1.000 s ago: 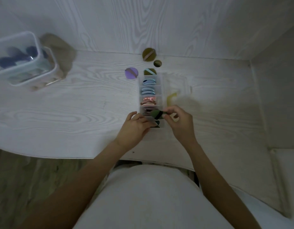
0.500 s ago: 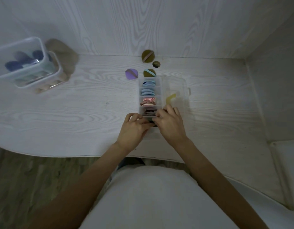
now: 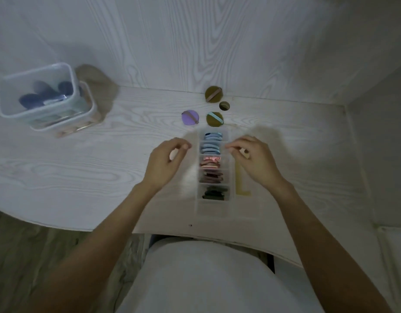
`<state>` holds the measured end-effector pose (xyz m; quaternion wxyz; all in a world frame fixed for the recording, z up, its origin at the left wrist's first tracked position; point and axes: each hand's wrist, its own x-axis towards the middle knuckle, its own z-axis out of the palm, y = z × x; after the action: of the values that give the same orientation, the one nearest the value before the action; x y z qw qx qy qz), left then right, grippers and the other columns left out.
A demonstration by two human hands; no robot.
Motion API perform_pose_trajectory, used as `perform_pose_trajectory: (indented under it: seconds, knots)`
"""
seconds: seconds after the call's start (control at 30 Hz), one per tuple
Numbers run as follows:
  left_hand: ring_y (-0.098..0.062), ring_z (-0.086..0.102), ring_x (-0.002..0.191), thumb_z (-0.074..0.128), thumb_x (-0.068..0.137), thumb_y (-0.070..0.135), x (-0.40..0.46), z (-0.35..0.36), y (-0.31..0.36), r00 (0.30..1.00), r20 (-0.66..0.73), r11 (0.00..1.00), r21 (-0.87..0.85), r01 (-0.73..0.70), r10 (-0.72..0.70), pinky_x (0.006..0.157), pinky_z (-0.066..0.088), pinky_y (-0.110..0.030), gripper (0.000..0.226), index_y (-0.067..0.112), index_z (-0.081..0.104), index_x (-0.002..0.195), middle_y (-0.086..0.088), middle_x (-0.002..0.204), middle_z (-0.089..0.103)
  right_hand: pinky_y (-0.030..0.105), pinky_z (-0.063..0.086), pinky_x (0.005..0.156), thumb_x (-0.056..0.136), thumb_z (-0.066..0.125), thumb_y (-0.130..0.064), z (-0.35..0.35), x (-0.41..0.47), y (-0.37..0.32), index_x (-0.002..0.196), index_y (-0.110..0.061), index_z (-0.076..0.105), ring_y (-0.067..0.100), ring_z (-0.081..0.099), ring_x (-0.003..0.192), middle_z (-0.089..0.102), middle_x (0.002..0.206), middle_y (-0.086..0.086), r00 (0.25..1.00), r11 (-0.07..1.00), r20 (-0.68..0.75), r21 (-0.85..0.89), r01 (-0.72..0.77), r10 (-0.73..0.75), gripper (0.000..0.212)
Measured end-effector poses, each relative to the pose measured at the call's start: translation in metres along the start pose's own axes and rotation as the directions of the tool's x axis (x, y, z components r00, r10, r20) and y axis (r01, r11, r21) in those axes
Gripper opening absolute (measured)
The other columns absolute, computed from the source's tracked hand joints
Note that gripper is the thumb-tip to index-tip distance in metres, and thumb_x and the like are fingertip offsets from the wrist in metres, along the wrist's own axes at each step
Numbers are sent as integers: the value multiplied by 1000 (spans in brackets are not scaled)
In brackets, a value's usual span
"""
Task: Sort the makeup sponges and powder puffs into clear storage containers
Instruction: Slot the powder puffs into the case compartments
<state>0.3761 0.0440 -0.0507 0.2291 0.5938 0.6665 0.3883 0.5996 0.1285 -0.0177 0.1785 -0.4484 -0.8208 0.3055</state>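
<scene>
Both hands, left (image 3: 164,162) and right (image 3: 254,158), hover loosely curled and empty beside the divided box (image 3: 214,168); next, probably, picking 1 of 4 loose puffs (image 3: 190,117).

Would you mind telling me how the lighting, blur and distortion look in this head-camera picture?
Head view: dim, bluish light overall; both the left hand and right hand are slightly motion-blurred; the wide lens bows the table edge; the clear divided box is faint, its walls hard to trace; the tub casts a brownish shadow on the wall behind it.
</scene>
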Motion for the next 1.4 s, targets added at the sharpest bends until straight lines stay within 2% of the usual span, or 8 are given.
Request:
perform_pose_trajectory:
  seconds: [0.17,0.37,0.53,0.77,0.9,1.13,1.3,1.4]
  knots:
    - [4,59,87,53,93,17,89,-2,-20,994,37,994,-36,102,-100,79,45,-15,16,17,61,107,17,99,62,20,45,76,88,62,-16,8,97,13,110,-15,67,11,58,82,66,104,4,992,992,-13,-10,-128,128,23]
    - [-23,56,108,54,93,22,175,33,-36,963,173,975,114,188,-206,85,39,-26,36,9,51,127,-10,121,59,31,43,84,79,72,-30,50,156,32,128,-14,49,28,53,110,50,128,11,904,902,167,-259,-345,393,57]
    - [-24,58,100,58,88,41,216,77,-44,932,177,943,160,290,-317,72,42,-28,41,13,57,118,-8,112,63,26,37,67,80,70,-29,60,164,39,115,-15,53,23,55,96,55,117,8,869,867,195,-323,-380,454,41]
    - [-17,61,93,65,85,30,209,74,-38,934,66,933,-63,354,-350,71,44,-25,20,20,64,101,3,101,67,24,38,64,83,68,-23,33,139,25,96,-13,62,14,51,78,56,86,-1,875,866,-38,167,-471,483,17]
    - [-18,65,76,68,84,25,154,30,-6,973,3,945,-239,225,-231,63,54,-35,13,16,64,93,0,87,68,19,41,64,87,63,-18,18,83,1,92,-16,58,8,53,75,59,84,-7,806,723,-133,541,-429,577,7]
    - [-7,61,71,73,79,15,8,-2,46,997,22,974,-213,73,-70,63,45,-21,16,21,62,88,4,81,67,18,43,60,88,62,-15,20,-25,-8,95,-13,58,11,54,73,61,90,2,801,677,-121,616,-402,586,8]
    - [-4,57,77,72,80,21,-64,18,42,982,183,999,-23,-43,46,64,37,-7,14,21,68,93,6,87,67,13,43,59,88,62,-11,28,-74,-7,96,-12,61,9,54,71,62,85,-1,839,691,-120,633,-348,531,8]
    - [-7,55,80,64,82,31,-94,30,40,976,194,985,121,-120,95,68,41,-15,16,21,70,93,6,87,68,15,42,62,88,62,-12,28,-94,-7,93,-17,60,8,54,73,62,84,-4,838,667,-94,656,-354,537,8]
